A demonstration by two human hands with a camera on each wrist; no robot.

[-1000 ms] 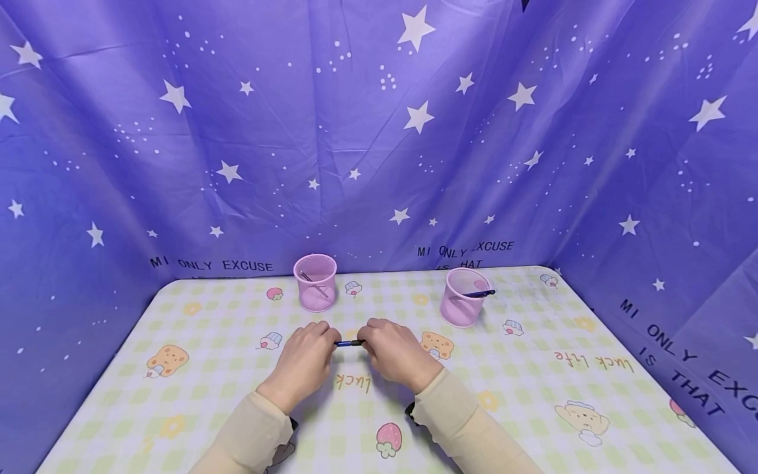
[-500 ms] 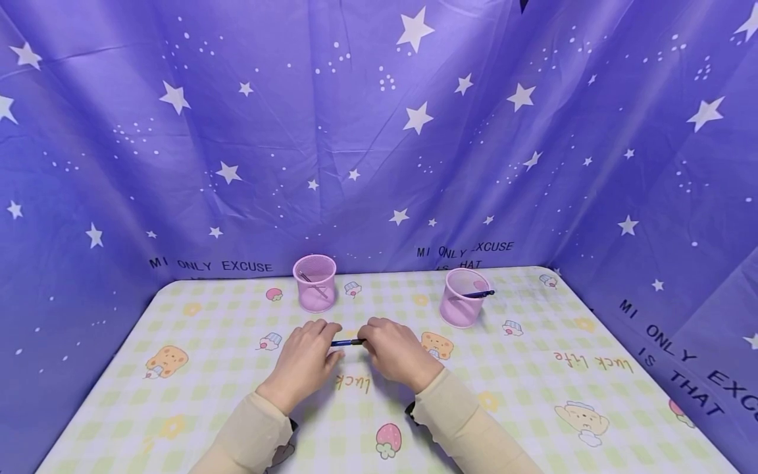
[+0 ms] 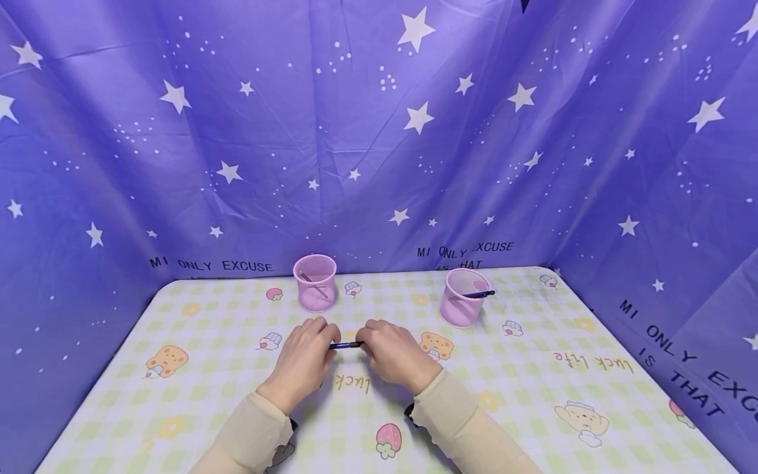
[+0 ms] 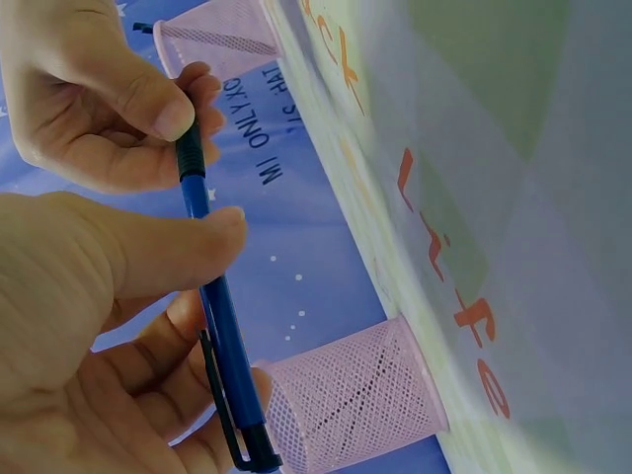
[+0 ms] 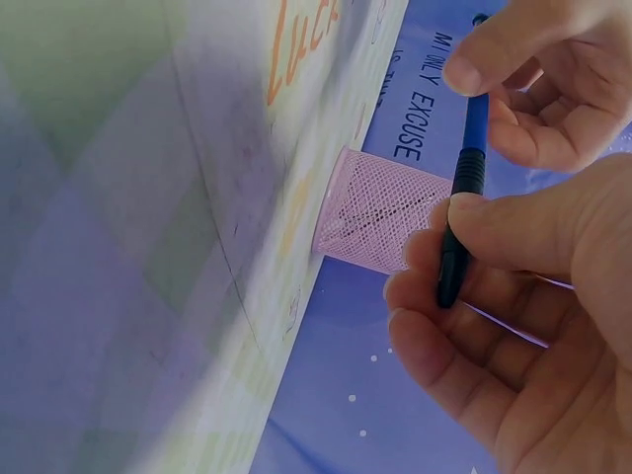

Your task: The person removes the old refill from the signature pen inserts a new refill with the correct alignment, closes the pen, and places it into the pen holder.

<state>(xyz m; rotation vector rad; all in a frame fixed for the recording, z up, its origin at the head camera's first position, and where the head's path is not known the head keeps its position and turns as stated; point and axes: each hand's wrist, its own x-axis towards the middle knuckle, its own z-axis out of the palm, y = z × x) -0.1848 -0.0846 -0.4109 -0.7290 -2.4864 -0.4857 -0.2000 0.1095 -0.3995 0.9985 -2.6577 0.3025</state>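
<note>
A blue ballpoint pen (image 3: 343, 345) with a black grip section and black clip lies crosswise between the two hands, above the table. My left hand (image 3: 302, 355) holds its blue barrel (image 4: 225, 321); the thumb lies across it and the fingers curl behind, near the clip. At the other end, my right hand (image 3: 393, 352) pinches the black grip section (image 5: 471, 170) between thumb and fingers, and the dark tip end shows past the thumb in the right wrist view. Between the hands a short stretch of the pen is bare.
Behind the left hand stands a pink mesh pen cup (image 3: 316, 289) with a thin pen-like item inside. A second pink mesh cup (image 3: 458, 309) farther right has a dark blue pen (image 3: 481, 294) leaning out. A checked tablecloth (image 3: 225, 382) covers the table; starry purple curtains (image 3: 379, 131) surround it.
Half a second ago my left thumb was lifted away from the pen; now it is back on the barrel. The left grip sits slightly farther left along it. My right hand hardly moved.
</note>
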